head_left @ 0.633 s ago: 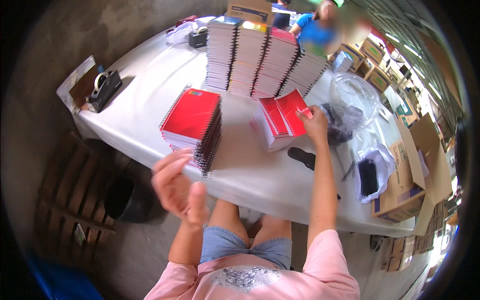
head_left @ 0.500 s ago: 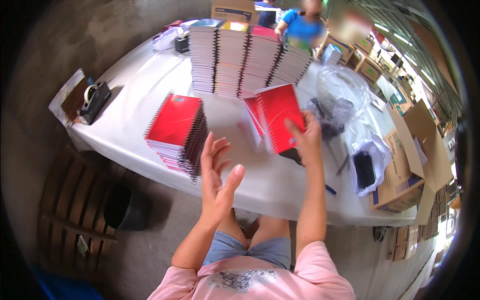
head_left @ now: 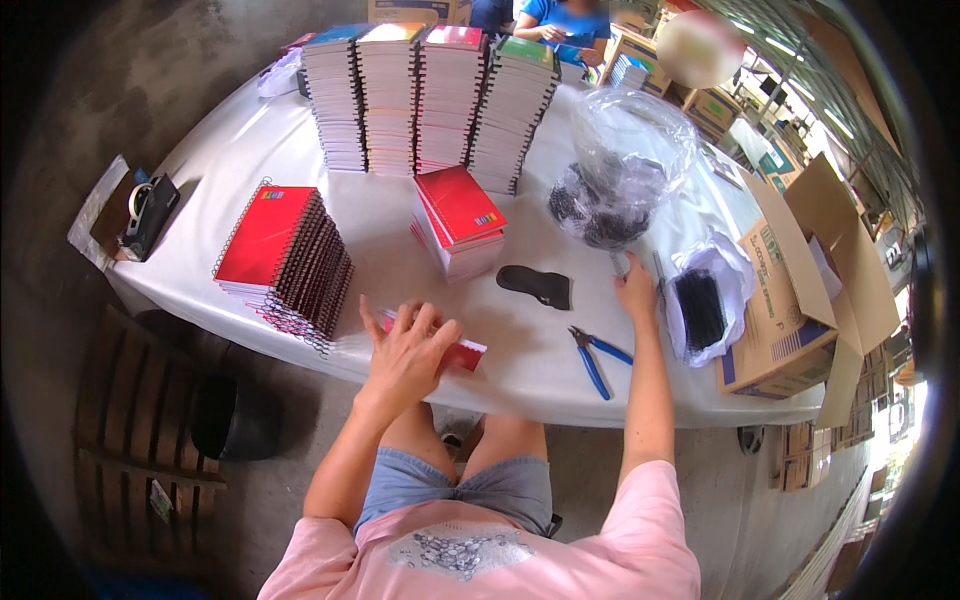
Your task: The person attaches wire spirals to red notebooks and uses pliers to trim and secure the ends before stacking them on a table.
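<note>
My left hand is closed over a small red-covered booklet at the table's front edge, covering most of it. Out to the right, my right hand has its fingers drawn together beside a clear plastic bag of black coils; what they pinch is too small to name. Between the hands lie blue-handled cutting pliers and a flat, curved black piece. Beyond them sits a short stack of red booklets, no coils visible. To the left stands a stack of coil-bound red notebooks.
Tall stacks of coil-bound notebooks stand at the back. On the right are a white bag holding black coils and an open cardboard box. A tape dispenser sits far left. Across the table is a person in blue.
My right hand has left the red booklet and moved right, beside the bag of coils. My left hand, open before, has closed over a red booklet. The view has shifted right.
</note>
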A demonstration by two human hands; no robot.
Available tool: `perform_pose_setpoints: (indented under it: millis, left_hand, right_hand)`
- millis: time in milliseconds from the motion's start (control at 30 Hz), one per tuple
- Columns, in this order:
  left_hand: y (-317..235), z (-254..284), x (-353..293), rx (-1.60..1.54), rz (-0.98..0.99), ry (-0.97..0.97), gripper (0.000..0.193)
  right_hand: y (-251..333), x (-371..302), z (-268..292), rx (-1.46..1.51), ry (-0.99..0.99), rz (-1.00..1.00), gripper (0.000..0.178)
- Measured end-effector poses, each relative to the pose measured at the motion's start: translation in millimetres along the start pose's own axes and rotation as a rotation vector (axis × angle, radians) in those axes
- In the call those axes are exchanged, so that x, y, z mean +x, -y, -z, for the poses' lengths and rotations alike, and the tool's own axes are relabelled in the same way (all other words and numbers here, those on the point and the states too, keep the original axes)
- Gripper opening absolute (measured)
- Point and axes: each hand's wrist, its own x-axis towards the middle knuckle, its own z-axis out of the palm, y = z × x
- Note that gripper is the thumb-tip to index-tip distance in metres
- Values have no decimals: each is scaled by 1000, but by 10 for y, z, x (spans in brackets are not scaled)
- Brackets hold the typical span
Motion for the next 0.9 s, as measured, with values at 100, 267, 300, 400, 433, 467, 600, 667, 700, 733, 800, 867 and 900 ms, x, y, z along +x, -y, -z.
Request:
perform_pose_setpoints:
  millis: [100, 267, 300, 400, 433, 467, 600, 667, 700, 733, 800, 867, 900]
  left_hand:
    - [-84, -69, 11, -75, 50, -92, 50]
    - [-29, -460, 20, -138, 96, -370, 48]
    - [-95, -491, 77, -159, 90, -379, 48]
    - [-142, -460, 86, -89, 155, -441, 44]
    - [-143, -461, 73, -84, 136, -501, 44]
    - [-151, -482, 42, -82, 120, -553, 45]
    - [-151, -520, 23, -110, 170, -495, 45]
    - [-184, -512, 46, -114, 181, -485, 45]
    - [-195, -504, 63, -113, 188, -476, 45]
    - [-195, -503, 67, -117, 187, -479, 45]
    - [-184, -507, 64, -125, 164, -483, 44]
    - [-174, -495, 69, -124, 163, -452, 43]
    - [-167, -486, 76, -113, 165, -418, 42]
  right_hand:
    - [-143, 50, 81, 38, -139, 97, 46]
    - [290, -206, 855, 365, -75, 75, 41]
    - [216, -267, 953, 406, -142, 163, 40]
    - [744, -677, 1018, 465, -12, 483, 35]
    - [918, -866, 1044, 557, 149, 444, 31]
    - [1057, -1048, 1024, 643, 317, 393, 27]
    - [1402, -1480, 754, 715, 292, 436, 20]
    - [1424, -1515, 607, 815, 189, 425, 20]
    - [1442, -1519, 575, 810, 185, 426, 20]
    - [1459, -1519, 547, 820, 176, 438, 20]
    - [1487, -1506, 499, 821, 164, 449, 20]
    - [1499, -1485, 460, 847, 289, 465, 18]
    - [1497, -1487, 432, 840, 287, 468, 18]
